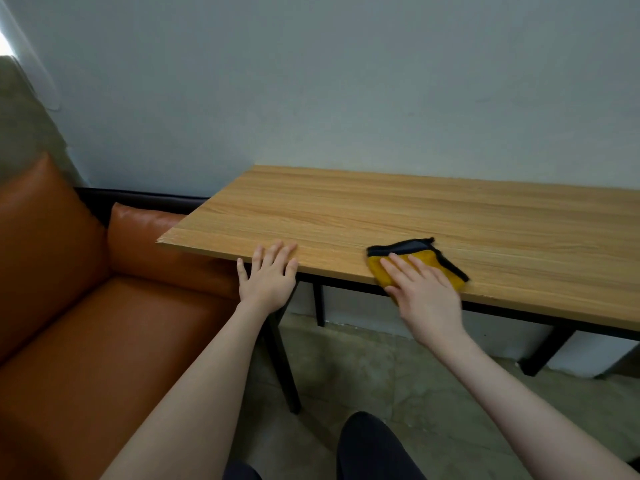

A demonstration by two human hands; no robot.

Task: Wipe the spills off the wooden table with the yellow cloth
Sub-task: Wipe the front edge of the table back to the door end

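Note:
The yellow cloth (420, 258), edged in black with a grey underside folded up, lies at the near edge of the wooden table (450, 216). My right hand (424, 296) presses flat on top of it, fingers spread, and covers its near part. My left hand (270, 275) rests flat and open on the table's near edge, to the left of the cloth, holding nothing. I cannot make out any spill on the wood.
An orange leather sofa (86, 306) stands against the table's left end. A pale wall runs behind the table. Black metal table legs (284, 358) stand on the concrete floor. My dark-clothed knee (374, 448) shows at the bottom.

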